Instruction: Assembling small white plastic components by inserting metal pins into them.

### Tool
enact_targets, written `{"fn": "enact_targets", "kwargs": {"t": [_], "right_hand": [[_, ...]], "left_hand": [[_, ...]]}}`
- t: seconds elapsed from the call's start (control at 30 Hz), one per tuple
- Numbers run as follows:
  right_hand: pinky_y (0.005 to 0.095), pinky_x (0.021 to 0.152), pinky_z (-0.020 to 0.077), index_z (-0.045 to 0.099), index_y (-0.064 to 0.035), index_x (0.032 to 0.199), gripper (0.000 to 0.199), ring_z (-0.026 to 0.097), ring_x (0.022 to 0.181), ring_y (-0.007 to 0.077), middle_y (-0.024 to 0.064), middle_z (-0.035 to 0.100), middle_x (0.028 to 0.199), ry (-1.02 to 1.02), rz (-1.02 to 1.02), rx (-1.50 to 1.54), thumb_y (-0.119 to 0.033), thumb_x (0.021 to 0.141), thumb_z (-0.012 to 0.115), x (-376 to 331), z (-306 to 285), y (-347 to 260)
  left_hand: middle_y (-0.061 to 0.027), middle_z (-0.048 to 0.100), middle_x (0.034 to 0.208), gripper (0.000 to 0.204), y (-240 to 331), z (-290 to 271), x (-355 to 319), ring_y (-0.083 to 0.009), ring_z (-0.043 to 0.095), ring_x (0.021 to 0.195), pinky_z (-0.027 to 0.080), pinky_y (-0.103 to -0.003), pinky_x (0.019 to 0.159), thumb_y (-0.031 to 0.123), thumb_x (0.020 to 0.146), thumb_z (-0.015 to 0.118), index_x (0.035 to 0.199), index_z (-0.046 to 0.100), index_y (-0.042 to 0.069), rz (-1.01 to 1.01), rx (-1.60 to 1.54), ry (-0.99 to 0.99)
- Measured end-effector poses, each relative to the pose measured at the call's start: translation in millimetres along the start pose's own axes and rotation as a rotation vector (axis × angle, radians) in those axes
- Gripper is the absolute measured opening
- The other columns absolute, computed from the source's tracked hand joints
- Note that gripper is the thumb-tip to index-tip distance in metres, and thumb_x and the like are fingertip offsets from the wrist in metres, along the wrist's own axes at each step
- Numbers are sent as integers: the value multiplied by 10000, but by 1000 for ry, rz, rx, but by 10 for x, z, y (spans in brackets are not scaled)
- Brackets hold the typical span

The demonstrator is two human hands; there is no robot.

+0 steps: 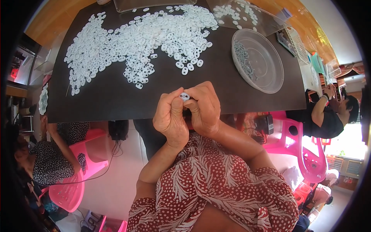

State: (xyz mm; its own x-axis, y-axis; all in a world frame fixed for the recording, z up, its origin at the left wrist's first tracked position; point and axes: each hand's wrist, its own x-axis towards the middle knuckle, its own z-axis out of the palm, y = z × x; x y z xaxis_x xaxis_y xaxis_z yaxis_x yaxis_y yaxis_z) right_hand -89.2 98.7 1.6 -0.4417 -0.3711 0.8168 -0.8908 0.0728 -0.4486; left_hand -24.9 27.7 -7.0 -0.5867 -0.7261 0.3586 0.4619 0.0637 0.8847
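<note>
Between the fingertips of both hands, just above the table's near edge, is a small white oval plastic piece [184,97] with two dark holes facing up. My left hand [170,116] pinches it from the left with thumb and forefinger. From the right, my right hand [205,108] grips the same piece, its other fingers curled in. Beyond the hands a wide heap of similar white two-holed pieces [154,33] spreads across the dark table [127,101]. To the right stands a round clear plastic tub [266,63] with many small grey screws [243,60] along its left side.
A clear tray [266,21] at the far right holds more white pieces. Another clear container [147,4] is at the back edge. People sit at both sides, one in a patterned dress [50,162] at left, one in black [309,120] at right. Pink plastic chairs [71,189] stand nearby.
</note>
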Motion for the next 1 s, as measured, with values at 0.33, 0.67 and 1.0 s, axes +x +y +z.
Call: {"fn": "enact_targets", "kwargs": {"t": [0.33, 0.67, 1.0], "right_hand": [[334, 566, 425, 566, 20, 897, 216, 499, 666, 262, 103, 566, 797, 28, 37, -3, 56, 696, 638, -14, 57, -16], [295, 579, 428, 615, -20, 854, 88, 516, 653, 179, 82, 559, 758, -62, 513, 191, 19, 784, 650, -19, -151, 15], [244, 622, 441, 649, 1, 848, 119, 544, 674, 110, 65, 625, 763, 101, 388, -61, -92, 790, 696, 917, -788, 605]], "left_hand": [[8, 549, 837, 201, -47, 8, -2, -47, 474, 707, 412, -188, 640, 167, 950, 555, 957, 608, -27, 24, 91, 2], [-64, 559, 737, 127, 42, -28, 247, -164, 515, 649, 429, -277, 585, 26, 885, 589, 994, 645, -11, 108, 375, -255], [-91, 539, 708, 192, -246, -71, 996, -280, 535, 695, 431, -399, 575, -35, 717, 591, 867, 649, 70, 517, 842, -308]]}}
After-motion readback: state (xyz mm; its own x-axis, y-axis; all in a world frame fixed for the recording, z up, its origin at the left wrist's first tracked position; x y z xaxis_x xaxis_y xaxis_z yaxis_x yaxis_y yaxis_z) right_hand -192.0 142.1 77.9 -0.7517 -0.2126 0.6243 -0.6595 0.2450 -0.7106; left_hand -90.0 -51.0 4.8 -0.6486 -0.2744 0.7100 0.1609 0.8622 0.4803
